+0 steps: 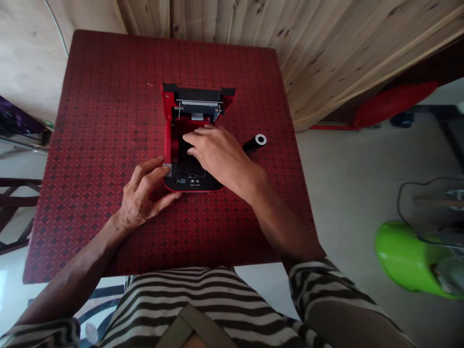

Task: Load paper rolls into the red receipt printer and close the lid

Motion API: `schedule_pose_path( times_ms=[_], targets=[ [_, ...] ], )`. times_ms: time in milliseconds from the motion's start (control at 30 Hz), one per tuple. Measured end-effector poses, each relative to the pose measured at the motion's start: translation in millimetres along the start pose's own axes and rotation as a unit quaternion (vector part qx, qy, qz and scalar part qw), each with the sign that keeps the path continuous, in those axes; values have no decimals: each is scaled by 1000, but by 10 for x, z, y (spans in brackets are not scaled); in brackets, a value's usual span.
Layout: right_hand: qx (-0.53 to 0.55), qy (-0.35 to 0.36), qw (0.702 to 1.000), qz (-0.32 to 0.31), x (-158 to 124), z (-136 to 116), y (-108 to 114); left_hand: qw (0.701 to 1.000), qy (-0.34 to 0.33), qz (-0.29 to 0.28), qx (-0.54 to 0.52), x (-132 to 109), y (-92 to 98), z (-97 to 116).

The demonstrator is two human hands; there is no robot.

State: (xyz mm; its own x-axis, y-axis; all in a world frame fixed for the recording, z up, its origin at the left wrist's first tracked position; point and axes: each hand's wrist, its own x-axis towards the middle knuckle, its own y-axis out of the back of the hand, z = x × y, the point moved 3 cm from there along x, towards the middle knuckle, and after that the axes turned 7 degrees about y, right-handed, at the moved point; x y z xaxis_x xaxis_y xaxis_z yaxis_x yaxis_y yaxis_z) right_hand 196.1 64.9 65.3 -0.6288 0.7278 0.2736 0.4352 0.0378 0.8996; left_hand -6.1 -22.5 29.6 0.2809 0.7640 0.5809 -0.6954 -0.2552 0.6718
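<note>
A red and black thermal printer [167,145] stands on the table with its hinged lid [199,94] raised at the back. My left hand [141,193] grips its front left corner, fingers on the side edge and thumb low at the front. Small buttons and markings show on the black front panel [188,182]. My right hand [221,154] reaches over the open compartment from the right, thumb and forefinger apart; its other fingertips are partly hidden, and no object shows in it. Just right of this hand lies a black roll [255,143] with a white core end, partly covered by it.
A red diamond-patterned cloth covers the table [101,96]. Wooden planking [224,21] rises behind the far edge. On the floor to the right are a bright green bin [402,256] and a dark cable [400,193]. A dark wooden chair or stool [14,208] stands left.
</note>
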Motion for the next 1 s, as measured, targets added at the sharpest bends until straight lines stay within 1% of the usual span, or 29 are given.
schedule_pose_path(
  times_ms=[67,133,200,300,333,367,433,533,633,700,733,800,833,900,933,1000],
  targets=[
    [-6,-4,1000,-30,125,71,-102,1000,-6,1,12,-15,-11,-9],
    [-3,5,999,-37,195,105,-145,1000,-5,-2,22,-25,-20,-20],
    [-20,17,998,-59,231,96,-135,1000,-2,-1,26,-32,-25,-26],
    [-81,21,990,-114,240,36,-55,1000,-1,3,17,-35,-30,-24],
    [-100,20,987,-121,233,11,-21,1000,-2,5,13,-37,-33,-22],
    [-111,22,987,-116,221,-17,14,1000,-2,5,9,-39,-37,-23],
    [-108,30,991,-73,185,-77,81,1000,-2,8,7,-46,-46,-29],
    [-45,31,999,5,104,-180,215,1000,4,11,15,-59,-52,-47],
    [-7,21,999,30,-18,-299,480,1000,11,4,21,-61,-47,-56],
    [4,15,999,43,-160,-356,722,1000,14,-1,14,-52,-37,-52],
    [25,7,998,59,-260,-363,842,1000,13,-1,8,-45,-31,-46],
    [99,-29,989,107,-522,-328,1015,1000,12,0,-5,-28,-21,-34],
    [147,-55,979,133,-680,-292,1049,1000,10,1,-9,-19,-18,-27],
    [247,-112,947,174,-1018,-217,990,1000,8,5,-13,-5,-17,-16],
    [292,-146,927,186,-1185,-183,898,1000,7,7,-16,0,-17,-12],
    [350,-206,890,206,-1477,-142,638,1000,5,13,-22,4,-18,-4]
  ],
)
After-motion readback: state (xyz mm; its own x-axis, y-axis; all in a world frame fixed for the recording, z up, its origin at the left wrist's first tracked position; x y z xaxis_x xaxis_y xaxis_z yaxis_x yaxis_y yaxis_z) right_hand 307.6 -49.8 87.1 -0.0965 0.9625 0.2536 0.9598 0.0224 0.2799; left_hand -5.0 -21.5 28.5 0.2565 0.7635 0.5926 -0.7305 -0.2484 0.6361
